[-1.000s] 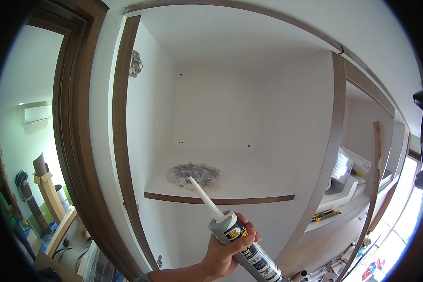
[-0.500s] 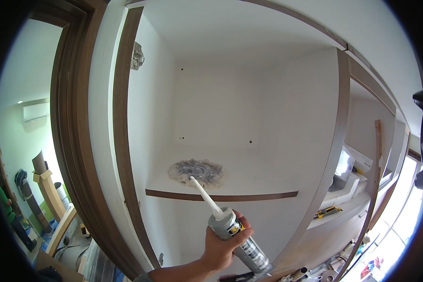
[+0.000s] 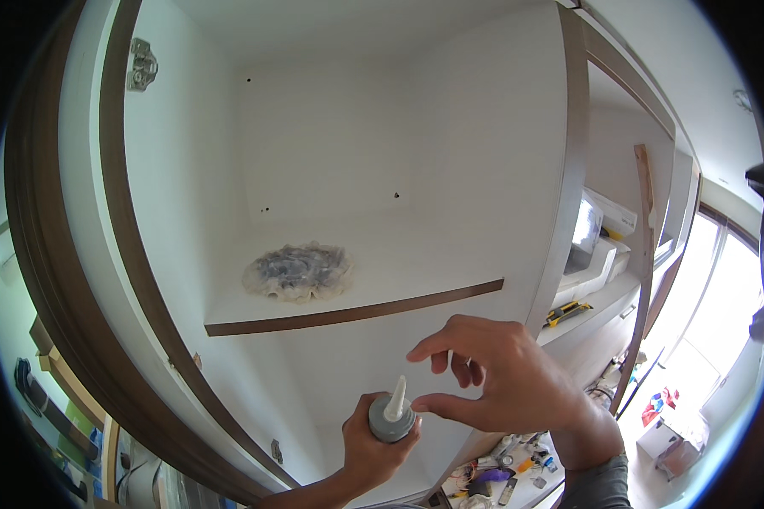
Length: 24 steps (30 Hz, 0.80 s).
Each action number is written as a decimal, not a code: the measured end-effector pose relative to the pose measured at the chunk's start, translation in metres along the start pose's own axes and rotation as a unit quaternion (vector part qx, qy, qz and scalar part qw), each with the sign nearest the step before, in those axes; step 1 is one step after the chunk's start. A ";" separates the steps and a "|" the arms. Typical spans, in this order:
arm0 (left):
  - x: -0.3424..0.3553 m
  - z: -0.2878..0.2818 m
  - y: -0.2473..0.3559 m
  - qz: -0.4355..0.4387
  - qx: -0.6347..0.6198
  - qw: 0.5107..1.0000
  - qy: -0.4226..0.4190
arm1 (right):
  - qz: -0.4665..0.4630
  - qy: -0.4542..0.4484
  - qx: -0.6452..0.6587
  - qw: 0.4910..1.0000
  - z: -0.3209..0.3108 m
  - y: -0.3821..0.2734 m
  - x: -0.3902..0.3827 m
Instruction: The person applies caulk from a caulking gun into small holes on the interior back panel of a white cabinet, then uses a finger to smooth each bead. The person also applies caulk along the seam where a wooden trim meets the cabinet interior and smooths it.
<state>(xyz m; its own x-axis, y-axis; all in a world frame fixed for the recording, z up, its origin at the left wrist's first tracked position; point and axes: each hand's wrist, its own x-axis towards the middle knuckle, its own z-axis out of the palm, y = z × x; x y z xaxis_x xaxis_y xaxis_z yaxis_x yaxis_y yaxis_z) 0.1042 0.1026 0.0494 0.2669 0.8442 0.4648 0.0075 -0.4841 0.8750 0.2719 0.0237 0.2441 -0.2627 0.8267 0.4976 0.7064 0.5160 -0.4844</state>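
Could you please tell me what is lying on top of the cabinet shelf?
On the shelf lies a crumpled clear plastic bundle, left of centre. What is inside the bundle cannot be made out.

Shelf (image 3: 416,280): white board with a dark brown front edge, set inside a white cabinet recess. One item is carried on it: a crumpled, translucent grey-white plastic bundle (image 3: 297,271), laid towards the left end, near the side wall.

Lower shelf (image 3: 603,301), in the adjoining compartment to the right: white boxes (image 3: 598,246) are stacked on it, and a yellow-and-black tool (image 3: 566,312) is laid near its front edge.

Floor (image 3: 518,483), seen far below: small mixed items are scattered across it, too small to be identified.
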 end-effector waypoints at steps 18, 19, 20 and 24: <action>0.009 -0.014 -0.015 -0.029 0.009 0.999 -0.024 | -0.011 -0.029 -0.089 0.996 0.031 0.016 0.031; 0.012 -0.016 -0.016 -0.036 0.010 0.999 -0.023 | 0.000 -0.053 -0.081 0.995 0.029 0.014 0.034; 0.016 -0.019 -0.018 -0.039 0.013 0.999 -0.020 | 0.038 -0.086 -0.085 0.992 0.026 0.013 0.038; 0.024 -0.037 -0.025 -0.038 -0.006 0.998 -0.052 | 0.061 -0.062 0.009 0.996 0.000 0.019 0.071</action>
<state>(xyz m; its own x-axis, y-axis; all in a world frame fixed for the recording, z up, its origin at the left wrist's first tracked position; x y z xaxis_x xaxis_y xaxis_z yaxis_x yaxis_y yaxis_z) 0.0752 0.1437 0.0437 0.3654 0.8490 0.3817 0.0200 -0.4171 0.9087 0.2668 0.0919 0.2705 -0.2562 0.9041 0.3421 0.7260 0.4136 -0.5495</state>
